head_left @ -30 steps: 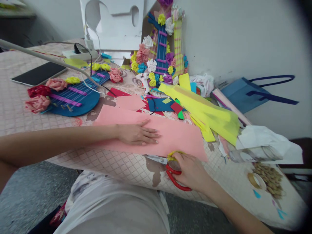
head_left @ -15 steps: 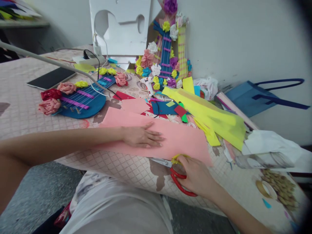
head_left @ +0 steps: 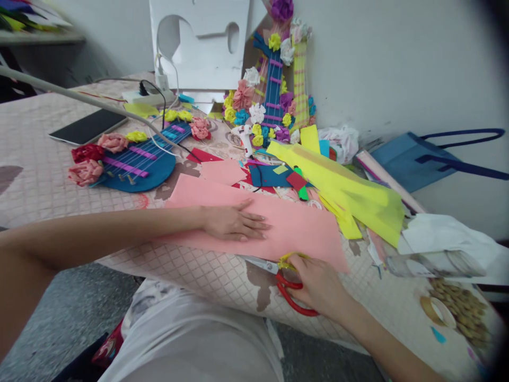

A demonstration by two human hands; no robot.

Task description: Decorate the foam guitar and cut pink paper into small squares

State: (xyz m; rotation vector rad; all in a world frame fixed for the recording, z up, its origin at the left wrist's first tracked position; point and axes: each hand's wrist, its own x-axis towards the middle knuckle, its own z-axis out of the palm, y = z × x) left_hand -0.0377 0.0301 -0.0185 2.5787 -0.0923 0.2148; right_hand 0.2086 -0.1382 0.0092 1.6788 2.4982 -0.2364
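A long sheet of pink paper (head_left: 306,223) lies along the near side of the table. My left hand (head_left: 236,223) rests flat on it, fingers spread. At the sheet's near edge, my right hand (head_left: 318,281) grips a pair of scissors (head_left: 294,302) with red handles, some yellow wrapping on one loop. The blades point left along the paper's front edge, and their tips are partly hidden at that edge.
Left of the sheet's far edge lies a blue paper guitar (head_left: 149,178) with paper flowers. A glue gun (head_left: 244,139), yellow paper (head_left: 338,183) and coloured scraps spread behind it. To the right are a clear jar (head_left: 437,263) and a tape roll (head_left: 437,310).
The scissors and my right hand have shifted slightly left along the paper's edge. My left hand stays flat in place on the sheet. The view has moved a little.
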